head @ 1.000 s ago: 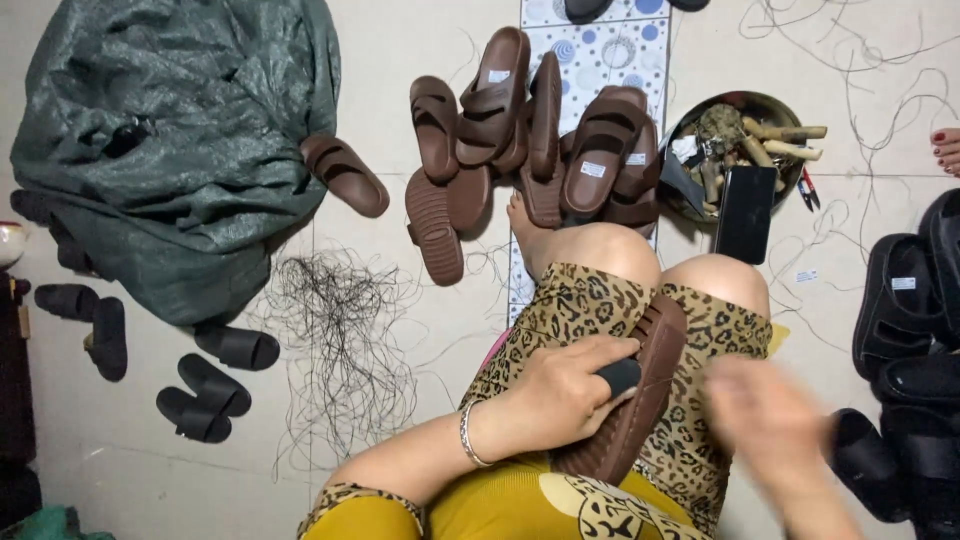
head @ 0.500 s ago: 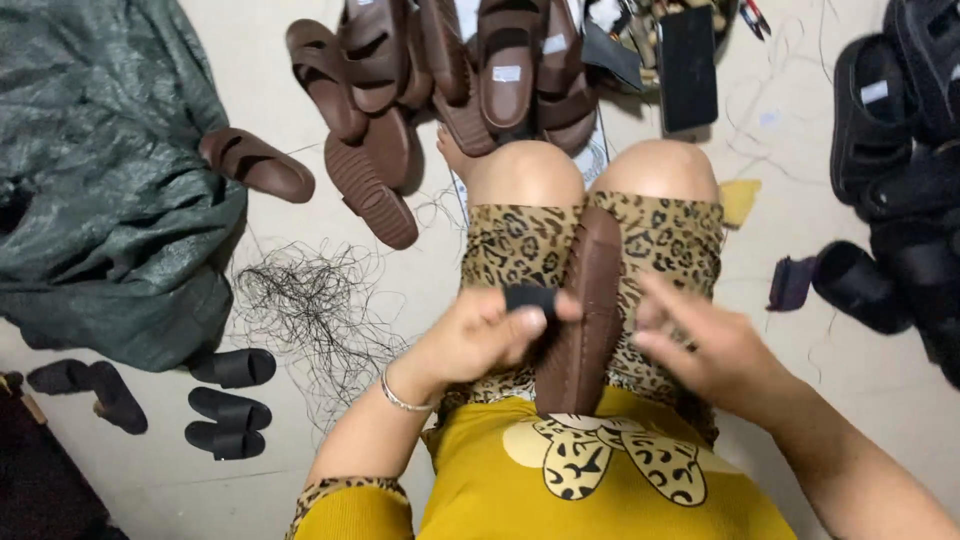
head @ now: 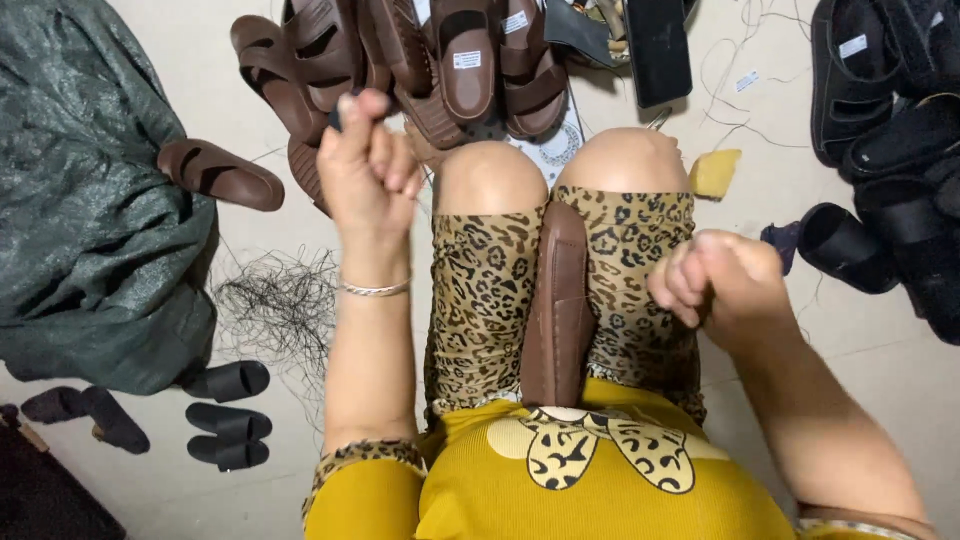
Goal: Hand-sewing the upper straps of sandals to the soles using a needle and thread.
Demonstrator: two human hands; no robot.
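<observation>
Head view | left hand (head: 368,160) lifted off brown sandal (head: 560,305), clenched on small dark tool | right hand (head: 722,280) pulled right, fist closed, contents unclear | sandal stays wedged between thighs

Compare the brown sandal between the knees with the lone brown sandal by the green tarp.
The sandal between the knees stands on edge, wedged between the legs, its strap hidden. The sandal by the tarp lies flat on the floor, strap up, against the green tarp. Neither hand touches either. Both are dark brown.

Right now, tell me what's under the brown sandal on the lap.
The brown sandal stands on edge, wedged between two thighs in leopard-print shorts. Whatever lies beneath it is hidden.
</observation>
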